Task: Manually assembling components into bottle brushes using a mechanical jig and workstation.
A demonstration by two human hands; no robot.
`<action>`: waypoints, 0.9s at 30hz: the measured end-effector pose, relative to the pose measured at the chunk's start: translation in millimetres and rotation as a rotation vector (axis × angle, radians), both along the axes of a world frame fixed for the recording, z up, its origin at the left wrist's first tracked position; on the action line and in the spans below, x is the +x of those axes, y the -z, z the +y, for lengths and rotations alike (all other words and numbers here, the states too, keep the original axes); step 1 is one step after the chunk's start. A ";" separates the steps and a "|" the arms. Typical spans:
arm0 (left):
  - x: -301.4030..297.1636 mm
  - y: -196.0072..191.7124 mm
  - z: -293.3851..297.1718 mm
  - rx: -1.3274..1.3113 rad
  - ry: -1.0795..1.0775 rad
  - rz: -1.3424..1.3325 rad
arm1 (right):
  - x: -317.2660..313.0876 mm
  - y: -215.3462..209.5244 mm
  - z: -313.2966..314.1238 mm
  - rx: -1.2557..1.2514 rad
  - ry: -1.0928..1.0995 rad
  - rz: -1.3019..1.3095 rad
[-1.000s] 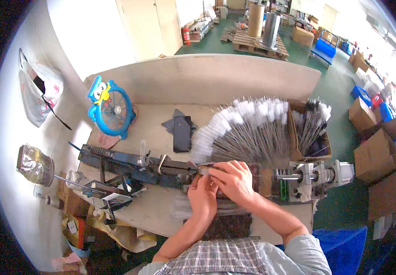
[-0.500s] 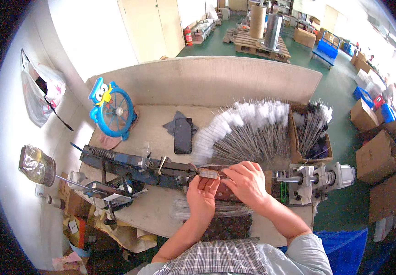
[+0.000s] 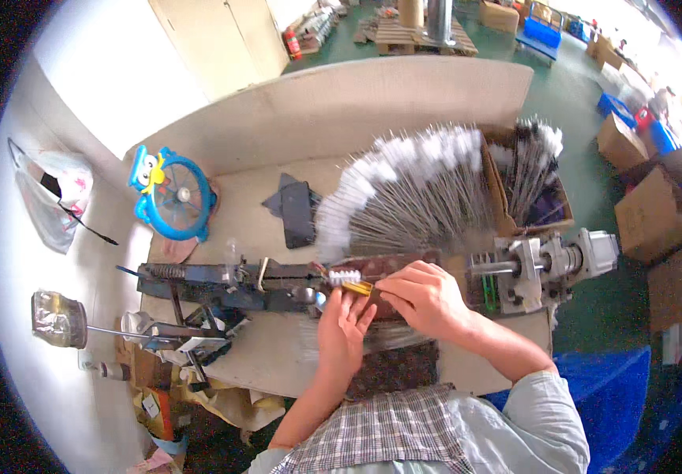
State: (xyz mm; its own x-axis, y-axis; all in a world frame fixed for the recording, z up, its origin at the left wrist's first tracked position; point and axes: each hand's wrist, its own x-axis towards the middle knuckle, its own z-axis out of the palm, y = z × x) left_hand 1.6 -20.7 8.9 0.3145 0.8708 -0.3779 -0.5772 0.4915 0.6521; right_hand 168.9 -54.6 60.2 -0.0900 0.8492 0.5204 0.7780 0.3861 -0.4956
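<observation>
- A panel (image 3: 341,99) stood along the back edge of the desk (image 3: 483,367).
- On the left, a fan (image 3: 183,196) stood behind a long rail mechanism (image 3: 199,286).
- Right of the fan lay a phone (image 3: 298,215).
- Wire brushes (image 3: 424,193) spread right of the phone, beside a carton (image 3: 499,180) holding more.
- A motor unit (image 3: 550,265) sat before the carton.
- Between rail mechanism and motor unit were both hands, left (image 3: 342,336) and right (image 3: 428,296), before the wire brushes.

A white, ridged bristle brush (image 3: 345,276) lies nearly level, just beyond a small yellow block (image 3: 358,288) tilting down rightward.
</observation>
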 end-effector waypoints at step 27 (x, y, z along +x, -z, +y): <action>-257.2 72.3 15.5 -0.102 -0.992 0.357 | 0.6 75.6 -33.0 -0.636 -0.048 -0.476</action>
